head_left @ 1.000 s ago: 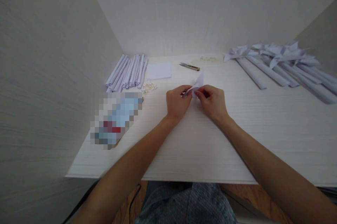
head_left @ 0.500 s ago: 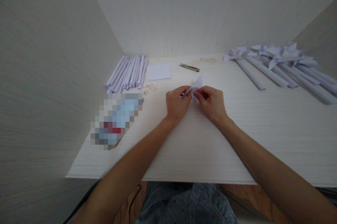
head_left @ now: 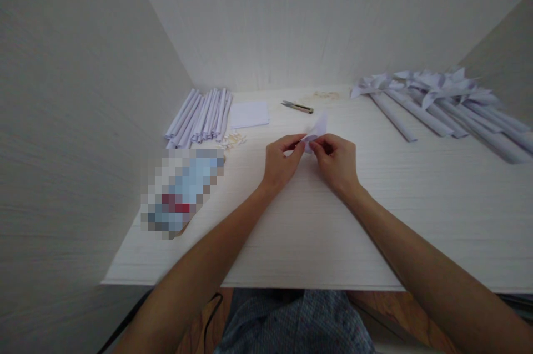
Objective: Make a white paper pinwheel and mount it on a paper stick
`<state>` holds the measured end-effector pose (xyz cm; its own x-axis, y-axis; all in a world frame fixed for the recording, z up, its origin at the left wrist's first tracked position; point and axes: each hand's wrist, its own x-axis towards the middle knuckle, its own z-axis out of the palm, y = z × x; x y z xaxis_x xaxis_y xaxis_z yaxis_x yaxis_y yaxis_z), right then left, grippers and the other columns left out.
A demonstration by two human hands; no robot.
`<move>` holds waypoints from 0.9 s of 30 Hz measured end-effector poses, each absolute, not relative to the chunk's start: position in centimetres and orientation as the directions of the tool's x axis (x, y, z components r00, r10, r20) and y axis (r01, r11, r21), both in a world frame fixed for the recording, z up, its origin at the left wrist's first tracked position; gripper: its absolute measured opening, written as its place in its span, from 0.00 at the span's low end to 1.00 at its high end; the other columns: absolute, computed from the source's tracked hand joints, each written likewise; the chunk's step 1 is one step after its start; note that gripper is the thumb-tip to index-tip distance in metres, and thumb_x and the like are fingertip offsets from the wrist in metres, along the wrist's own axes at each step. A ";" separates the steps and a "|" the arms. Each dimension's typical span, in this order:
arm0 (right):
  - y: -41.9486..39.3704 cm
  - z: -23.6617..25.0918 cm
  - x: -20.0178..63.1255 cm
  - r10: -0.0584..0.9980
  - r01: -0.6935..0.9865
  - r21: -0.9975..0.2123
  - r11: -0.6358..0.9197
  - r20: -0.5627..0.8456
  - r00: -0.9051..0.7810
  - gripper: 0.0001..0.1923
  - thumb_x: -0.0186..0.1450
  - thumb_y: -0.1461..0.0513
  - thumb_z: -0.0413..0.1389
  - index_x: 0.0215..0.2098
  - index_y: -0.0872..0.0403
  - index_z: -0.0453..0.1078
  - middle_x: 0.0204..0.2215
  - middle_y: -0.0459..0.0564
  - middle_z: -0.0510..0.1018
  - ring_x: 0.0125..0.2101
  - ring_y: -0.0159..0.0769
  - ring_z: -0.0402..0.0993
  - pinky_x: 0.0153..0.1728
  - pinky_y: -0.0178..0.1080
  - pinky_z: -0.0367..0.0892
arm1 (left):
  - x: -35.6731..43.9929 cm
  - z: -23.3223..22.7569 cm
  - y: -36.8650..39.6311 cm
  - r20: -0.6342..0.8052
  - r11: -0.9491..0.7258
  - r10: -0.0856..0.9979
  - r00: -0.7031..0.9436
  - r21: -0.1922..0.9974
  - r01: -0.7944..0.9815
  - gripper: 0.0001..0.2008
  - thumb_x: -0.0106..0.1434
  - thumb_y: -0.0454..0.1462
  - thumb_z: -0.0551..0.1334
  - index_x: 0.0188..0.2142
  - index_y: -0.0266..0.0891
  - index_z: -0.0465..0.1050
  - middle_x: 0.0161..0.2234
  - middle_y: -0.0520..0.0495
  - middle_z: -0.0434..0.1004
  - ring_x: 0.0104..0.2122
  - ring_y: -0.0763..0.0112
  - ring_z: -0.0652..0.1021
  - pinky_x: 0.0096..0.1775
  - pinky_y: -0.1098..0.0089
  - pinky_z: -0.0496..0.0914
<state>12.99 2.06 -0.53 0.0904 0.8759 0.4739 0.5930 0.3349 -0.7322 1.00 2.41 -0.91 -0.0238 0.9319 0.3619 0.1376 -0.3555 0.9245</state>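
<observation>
The left hand (head_left: pixel 280 162) and the right hand (head_left: pixel 336 161) meet over the middle of the white desk (head_left: pixel 316 232), both pinching a small folded piece of white paper (head_left: pixel 316 131) between thumb and fingertips; the paper's pointed flap sticks up and away from the knuckles, and whether its lower edge touches the desk surface cannot be told. Both forearms run back from the hands toward the near edge of the desk. Just beyond the hands, toward the far edge, lies a small pair of thread snips (head_left: pixel 297 106), apart from the paper. To its left lies a flat stack of white paper sheets (head_left: pixel 250 114), and beside that, near the far left corner, a bundle of rolled paper tubes (head_left: pixel 201 117) lies side by side against the left wall. A little heap of small pale bits (head_left: pixel 231 140) sits just in front of the tubes. Closer along the left edge lies a blurred-out object (head_left: pixel 181 190), which cannot be identified. Toward the far right corner, well apart from the hands, lies a row of longer paper tubes with folded paper pinwheel heads (head_left: pixel 437 100) at their far ends, fanned across the desk up to its right edge.
</observation>
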 end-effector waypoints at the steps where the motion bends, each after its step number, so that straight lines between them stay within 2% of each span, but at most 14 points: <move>1: 2.1 -0.5 13.0 0.875 0.594 -0.733 0.331 0.474 0.097 0.09 0.54 0.63 0.52 0.17 0.55 0.66 0.16 0.45 0.69 0.18 0.30 0.62 0.22 0.35 0.57 | 1.0 -1.0 2.5 0.356 -0.352 0.934 -0.016 0.927 0.130 0.09 0.54 0.32 0.59 0.33 0.38 0.76 0.35 0.47 0.79 0.34 0.74 0.77 0.40 0.71 0.71; 8: 2.0 -0.3 12.9 0.874 0.609 -0.728 0.317 0.472 0.110 0.09 0.53 0.64 0.52 0.16 0.54 0.65 0.15 0.45 0.68 0.18 0.30 0.61 0.22 0.35 0.56 | 0.9 -1.2 2.7 0.297 -0.297 0.955 0.001 0.952 0.080 0.09 0.54 0.33 0.60 0.34 0.40 0.77 0.36 0.49 0.79 0.35 0.73 0.78 0.40 0.70 0.71; 16: 2.1 -0.4 13.0 0.880 0.598 -0.739 0.310 0.461 0.113 0.08 0.53 0.63 0.52 0.17 0.55 0.65 0.15 0.45 0.68 0.18 0.30 0.61 0.23 0.35 0.56 | 0.9 -1.1 2.7 0.260 -0.259 0.965 -0.022 0.965 0.039 0.09 0.53 0.33 0.61 0.34 0.38 0.77 0.35 0.47 0.79 0.36 0.72 0.78 0.42 0.69 0.71; 27: 2.0 -0.3 12.8 0.878 0.619 -0.728 0.295 0.462 0.123 0.08 0.52 0.63 0.53 0.16 0.55 0.65 0.15 0.45 0.67 0.18 0.29 0.61 0.22 0.34 0.56 | 0.9 -1.2 2.8 0.277 -0.277 0.961 -0.023 0.961 0.002 0.10 0.51 0.33 0.62 0.34 0.37 0.77 0.36 0.45 0.79 0.36 0.70 0.78 0.43 0.68 0.70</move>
<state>12.83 1.95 -0.25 0.1233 0.8785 0.4616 0.6192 0.2954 -0.7275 0.85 2.76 -1.25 -0.0231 0.9605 0.2773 0.0018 -0.2773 0.9608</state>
